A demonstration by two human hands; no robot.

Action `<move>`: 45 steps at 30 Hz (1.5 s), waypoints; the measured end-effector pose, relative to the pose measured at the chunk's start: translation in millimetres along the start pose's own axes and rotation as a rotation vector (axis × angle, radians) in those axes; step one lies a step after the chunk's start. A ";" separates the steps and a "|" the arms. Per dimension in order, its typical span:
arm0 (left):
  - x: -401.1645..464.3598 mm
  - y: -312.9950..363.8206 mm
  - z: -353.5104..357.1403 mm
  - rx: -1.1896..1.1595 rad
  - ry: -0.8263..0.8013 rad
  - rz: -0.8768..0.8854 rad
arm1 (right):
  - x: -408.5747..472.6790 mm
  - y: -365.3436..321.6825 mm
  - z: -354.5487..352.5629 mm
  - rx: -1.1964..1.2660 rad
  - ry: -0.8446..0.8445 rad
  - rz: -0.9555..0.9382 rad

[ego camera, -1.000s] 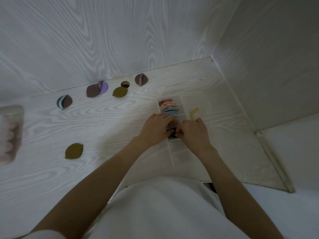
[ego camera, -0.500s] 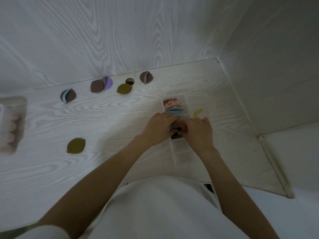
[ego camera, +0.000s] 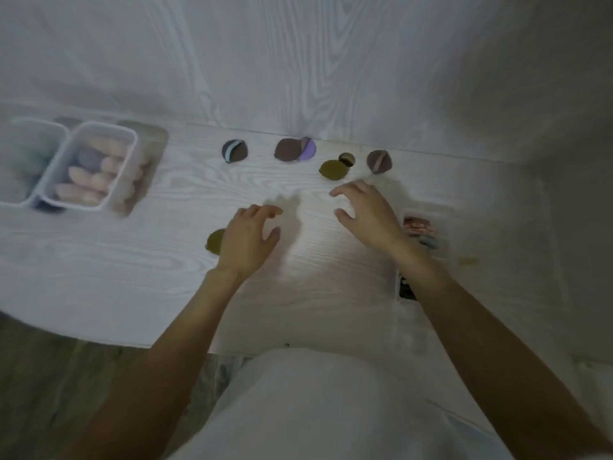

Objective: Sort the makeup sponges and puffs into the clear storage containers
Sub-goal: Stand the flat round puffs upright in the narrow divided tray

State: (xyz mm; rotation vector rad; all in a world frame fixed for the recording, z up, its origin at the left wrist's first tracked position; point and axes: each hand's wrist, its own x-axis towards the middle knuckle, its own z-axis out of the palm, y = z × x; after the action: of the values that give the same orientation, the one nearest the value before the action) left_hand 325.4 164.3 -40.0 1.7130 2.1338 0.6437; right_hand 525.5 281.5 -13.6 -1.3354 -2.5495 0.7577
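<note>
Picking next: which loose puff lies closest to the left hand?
The olive puff beside the left hand, partly hidden by it. The other olive puff and the brown ones lie farther back near the wall.

It looked like a home vanity corner — a pale whitewashed wood-grain tabletop [ego camera: 132, 277] met matching wood-grain wall panels [ego camera: 298, 61], with clear plastic storage bins [ego camera: 99, 167] and round makeup puffs [ego camera: 288, 149] laid out.

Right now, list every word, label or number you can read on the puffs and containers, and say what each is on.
None can be read.
Red-and-white pattern on the top puff in the narrow container: too blurred to tell if it is text.
Bins at left: no label visible.
</note>
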 end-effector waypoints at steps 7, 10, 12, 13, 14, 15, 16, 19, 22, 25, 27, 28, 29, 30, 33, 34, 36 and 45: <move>-32.9 -76.6 -25.9 0.156 -0.093 -0.503 | 116.2 -8.9 46.7 -0.237 -0.131 -0.012; -33.6 -80.4 -25.2 -0.014 -0.078 -0.505 | 142.9 -16.8 51.4 -0.270 -0.161 -0.137; -31.5 -83.2 -27.7 -0.099 -0.085 -0.479 | 160.4 -27.2 57.7 -0.284 -0.174 -0.145; -30.5 -83.7 -28.6 -0.125 -0.099 -0.467 | 167.0 -29.8 61.4 -0.299 -0.159 -0.113; -29.0 -85.4 -30.0 -0.152 -0.108 -0.462 | 172.5 -33.2 65.2 -0.307 -0.135 -0.076; -26.7 -87.0 -31.0 -0.182 -0.106 -0.459 | 176.0 -35.8 68.9 -0.307 -0.107 -0.051; -23.0 -88.9 -31.9 -0.221 -0.093 -0.460 | 178.2 -39.1 71.9 -0.293 -0.093 -0.032; -8.4 -87.9 -29.9 -0.359 -0.051 -0.479 | 165.7 -44.5 73.7 -0.142 -0.079 0.020; 10.1 -82.7 -24.2 -0.396 -0.059 -0.475 | 137.8 -41.4 69.9 -0.034 -0.046 0.025; 20.8 -78.8 -15.3 -0.306 -0.093 -0.399 | 111.9 -41.0 63.3 0.136 0.033 -0.007; 24.0 -77.0 -8.9 -0.192 -0.103 -0.336 | 96.9 -41.8 57.5 0.249 0.050 0.002; 24.5 -77.0 -7.1 -0.151 -0.100 -0.313 | 90.8 -42.0 55.8 0.280 0.059 0.018; 24.8 -76.9 -5.7 -0.122 -0.102 -0.298 | 84.7 -41.1 54.4 0.291 0.072 0.044; 25.0 -76.6 -5.0 -0.099 -0.102 -0.283 | 79.0 -39.5 53.7 0.285 0.087 0.076; 28.9 -78.3 -7.4 -0.114 -0.076 -0.275 | 66.7 -36.1 56.9 0.237 0.074 0.121; 33.4 -77.7 -10.0 -0.154 -0.040 -0.287 | 64.3 -34.7 59.2 0.220 0.055 0.131; 52.1 -76.9 -16.3 -0.228 0.071 -0.318 | 61.9 -31.9 62.5 0.189 0.034 0.175; 157.5 -103.7 -4.7 -0.079 0.080 -0.490 | 57.9 -35.7 56.8 0.070 0.013 0.204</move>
State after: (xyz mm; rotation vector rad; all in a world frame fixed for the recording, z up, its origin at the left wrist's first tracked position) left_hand 202.2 298.9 -87.7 1.0723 2.4175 0.6459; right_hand 444.9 291.0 -49.2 -1.5881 -2.3778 0.8607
